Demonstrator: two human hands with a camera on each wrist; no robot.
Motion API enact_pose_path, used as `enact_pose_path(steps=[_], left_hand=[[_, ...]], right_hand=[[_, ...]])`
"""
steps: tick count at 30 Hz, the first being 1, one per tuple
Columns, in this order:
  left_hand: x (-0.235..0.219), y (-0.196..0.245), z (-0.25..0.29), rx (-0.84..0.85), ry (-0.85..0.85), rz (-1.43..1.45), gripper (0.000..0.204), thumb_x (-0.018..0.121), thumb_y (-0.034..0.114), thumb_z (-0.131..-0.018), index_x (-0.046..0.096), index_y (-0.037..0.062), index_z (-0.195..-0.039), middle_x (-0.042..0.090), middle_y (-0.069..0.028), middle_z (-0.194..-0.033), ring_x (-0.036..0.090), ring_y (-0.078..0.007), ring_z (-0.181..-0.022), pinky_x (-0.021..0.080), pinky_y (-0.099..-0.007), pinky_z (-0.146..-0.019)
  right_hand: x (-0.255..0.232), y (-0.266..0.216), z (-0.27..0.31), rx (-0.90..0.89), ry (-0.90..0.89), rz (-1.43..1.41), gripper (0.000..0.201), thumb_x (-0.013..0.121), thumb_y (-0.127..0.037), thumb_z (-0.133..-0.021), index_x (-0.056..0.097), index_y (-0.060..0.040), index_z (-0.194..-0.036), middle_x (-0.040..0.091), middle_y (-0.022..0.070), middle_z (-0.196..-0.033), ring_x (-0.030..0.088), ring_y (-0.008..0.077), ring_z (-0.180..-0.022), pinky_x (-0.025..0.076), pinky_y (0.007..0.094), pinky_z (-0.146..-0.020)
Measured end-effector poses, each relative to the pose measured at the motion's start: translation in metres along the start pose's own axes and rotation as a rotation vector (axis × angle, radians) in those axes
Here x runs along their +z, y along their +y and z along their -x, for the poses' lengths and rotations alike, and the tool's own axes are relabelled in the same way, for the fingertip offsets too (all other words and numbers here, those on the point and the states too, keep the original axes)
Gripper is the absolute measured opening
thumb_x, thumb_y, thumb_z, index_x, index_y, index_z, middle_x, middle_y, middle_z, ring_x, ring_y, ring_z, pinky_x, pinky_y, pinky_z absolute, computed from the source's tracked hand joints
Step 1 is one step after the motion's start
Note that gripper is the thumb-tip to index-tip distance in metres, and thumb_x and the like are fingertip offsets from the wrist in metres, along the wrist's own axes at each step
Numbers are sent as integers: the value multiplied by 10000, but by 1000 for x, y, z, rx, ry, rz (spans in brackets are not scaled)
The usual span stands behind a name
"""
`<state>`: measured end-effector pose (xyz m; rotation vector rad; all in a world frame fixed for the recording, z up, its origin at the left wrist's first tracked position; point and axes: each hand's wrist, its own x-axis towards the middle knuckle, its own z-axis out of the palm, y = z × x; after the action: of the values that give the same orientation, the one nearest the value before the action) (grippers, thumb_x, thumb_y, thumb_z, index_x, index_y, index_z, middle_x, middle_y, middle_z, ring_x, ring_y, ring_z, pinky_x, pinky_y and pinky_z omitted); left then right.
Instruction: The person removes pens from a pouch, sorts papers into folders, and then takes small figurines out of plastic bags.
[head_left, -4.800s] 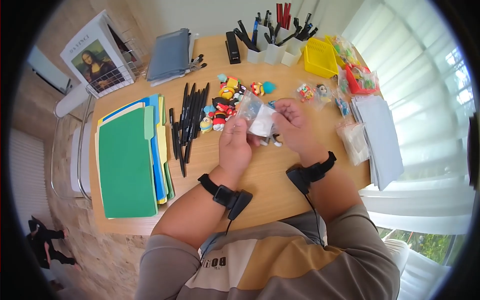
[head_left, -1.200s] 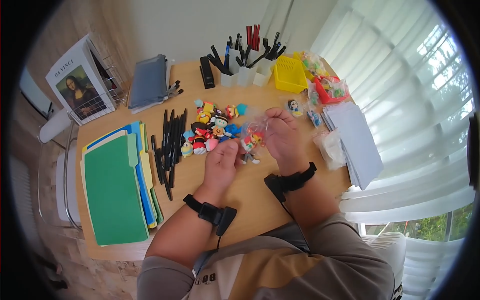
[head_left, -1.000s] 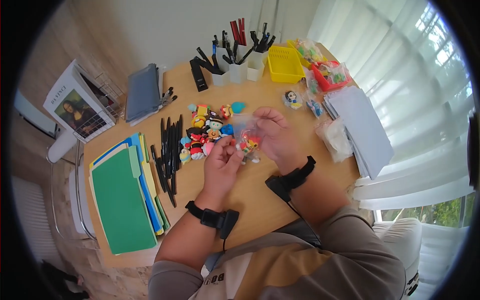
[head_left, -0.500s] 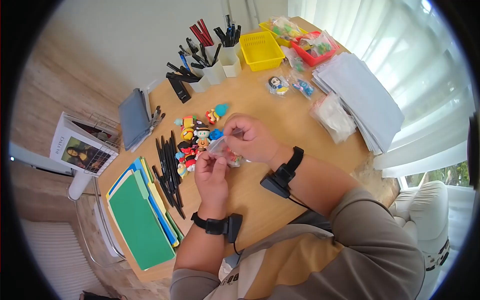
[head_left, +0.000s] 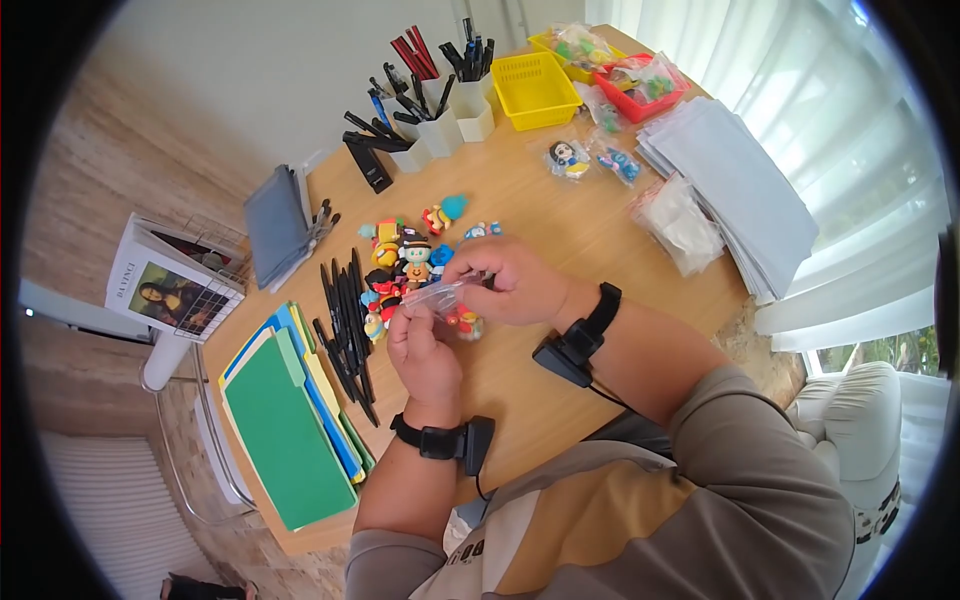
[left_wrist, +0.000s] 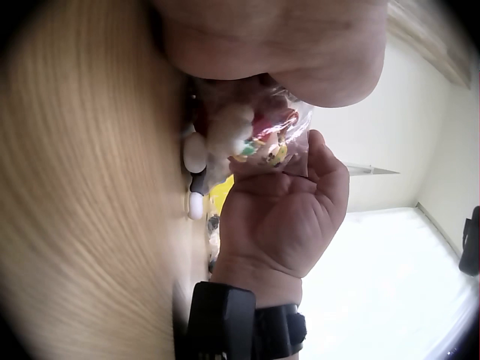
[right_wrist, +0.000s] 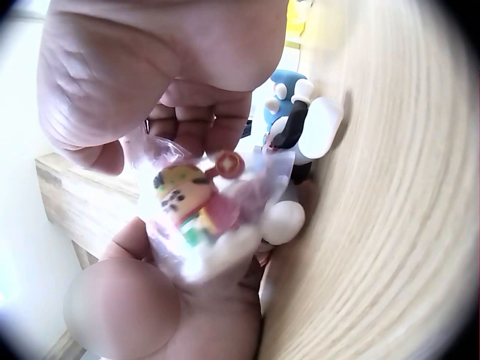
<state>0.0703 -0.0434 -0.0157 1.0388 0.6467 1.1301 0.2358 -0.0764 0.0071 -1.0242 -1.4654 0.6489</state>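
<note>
Both hands hold a small clear plastic bag [head_left: 436, 297] in front of the figurine pile. Inside the bag is a toy figurine [right_wrist: 187, 196] with a yellow-green cap and red and green clothing. My left hand [head_left: 428, 362] pinches the bag's left side between thumb and fingers. Across from it, my right hand [head_left: 515, 284] grips the opposite edge with curled fingers. Several colourful figurines [head_left: 414, 255] stand and lie just beyond the hands. A black-and-white figurine [right_wrist: 292, 135] lies on the table close beside the bag in the right wrist view.
Black pens [head_left: 347, 330] and coloured folders [head_left: 290, 425] lie at left. Pen holders [head_left: 437, 132], a stapler [head_left: 370, 165] and a yellow basket [head_left: 537, 92] stand at the back. Bagged figurines [head_left: 568, 158], plastic bags [head_left: 680, 225] and white envelopes [head_left: 735, 195] lie at right.
Earliest, the hands held a bag with white paper and something blue; since then they hold the red figurine's bag from the right. Lately the right hand has closed in on its top edge.
</note>
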Motion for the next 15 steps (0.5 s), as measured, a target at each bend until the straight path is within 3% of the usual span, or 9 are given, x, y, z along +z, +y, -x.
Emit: enact_pose_path(steps=[4,10,13,15], left_hand=[[-4,-3,0,16,-52,70,171,470,100,-988,607,1,-1009,648,-87,-1044,619,-167,-963,497,-317,-882],[-5,-6,-2,28,-71,-6,176,480,87,-995,608,-5,-1072,642,-87,-1057,617,-166,-965,499,-313,-885],[-4,-6,0,35,-68,-10,184,484,81,-995,603,-2,-1107,641,-91,-1060,616,-162,-972,499,-309,-885],[-5,-9,-2,44,-49,-33,181,481,87,-997,601,1,-1101,646,-90,-1046,618,-158,-959,502,-306,-876]], right_hand=[[0,0,-2,-99,-31,83,183,655,-75,-773,657,-40,-952,642,95,-827,619,219,-709,494,326,-649],[4,5,-1,-56,-67,126,194,658,-94,-792,656,-43,-978,656,114,-857,645,244,-749,512,340,-682],[5,6,-1,-14,7,133,144,642,-90,-817,651,-40,-952,651,115,-835,643,246,-735,511,344,-673],[2,1,-3,80,-22,183,123,627,-97,-815,649,-32,-917,652,138,-796,649,296,-721,520,361,-664]])
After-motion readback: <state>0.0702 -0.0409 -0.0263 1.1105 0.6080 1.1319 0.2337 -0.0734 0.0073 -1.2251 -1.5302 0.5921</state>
